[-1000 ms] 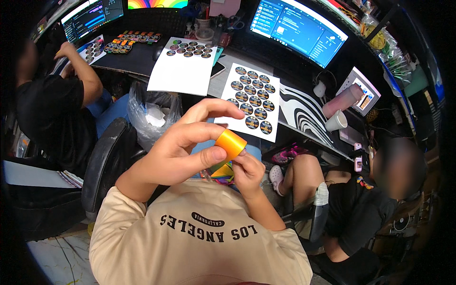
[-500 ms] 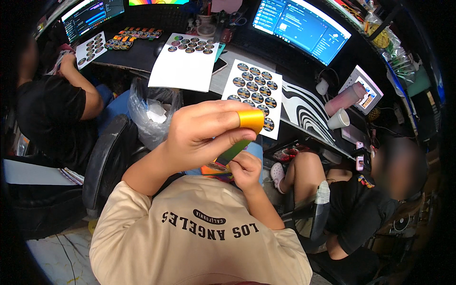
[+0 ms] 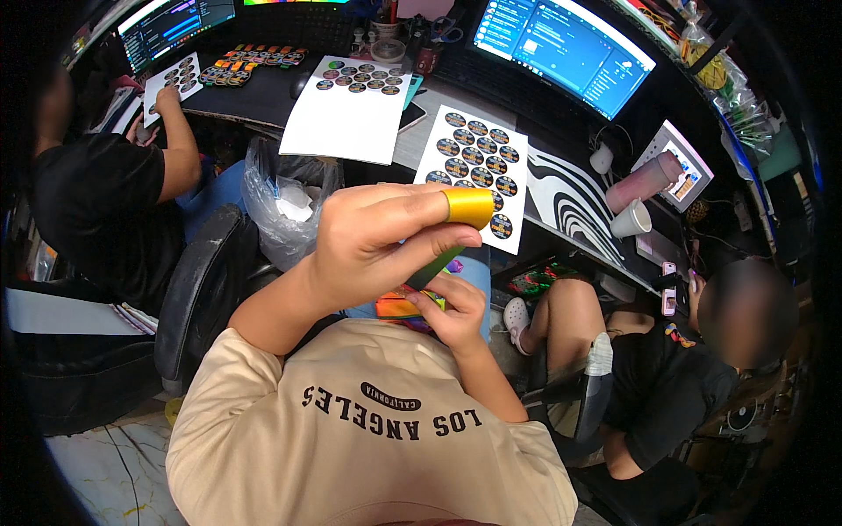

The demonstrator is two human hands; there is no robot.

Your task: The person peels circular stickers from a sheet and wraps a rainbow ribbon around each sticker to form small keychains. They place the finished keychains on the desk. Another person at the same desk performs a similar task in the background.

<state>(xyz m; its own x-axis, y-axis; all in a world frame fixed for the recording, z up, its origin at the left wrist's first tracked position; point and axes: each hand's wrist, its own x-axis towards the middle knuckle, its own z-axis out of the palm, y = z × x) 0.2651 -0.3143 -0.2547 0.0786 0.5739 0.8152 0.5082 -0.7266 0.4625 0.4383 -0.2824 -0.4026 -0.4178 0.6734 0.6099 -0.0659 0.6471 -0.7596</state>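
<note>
My left hand (image 3: pixel 377 232) is raised in front of my chest, its thumb and fingers closed on a ribbon (image 3: pixel 471 208). The ribbon's yellow part curls over the fingertips, and a green part hangs below the thumb. Lower down, my right hand (image 3: pixel 454 311) has its fingers bent at the green ribbon's lower end; what lies between those fingertips is mostly hidden. Behind it, orange and multicoloured ribbon pieces (image 3: pixel 399 306) rest on my lap. Beyond my left hand, a white sheet of round dark stickers (image 3: pixel 474 158) lies on the desk edge, partly covered by the hand.
Another sticker sheet (image 3: pixel 346 118) lies farther left, near rows of ribbon badges (image 3: pixel 230 72). A clear plastic bag (image 3: pixel 285 206) hangs left of my hands. A white cup (image 3: pixel 630 219) and pink tumbler (image 3: pixel 645 180) stand right. People sit on both sides of me.
My right hand has changed its grip at the ribbon's lower end, its fingers now more extended. The left hand keeps hold. The person at left has reached to their sticker sheet.
</note>
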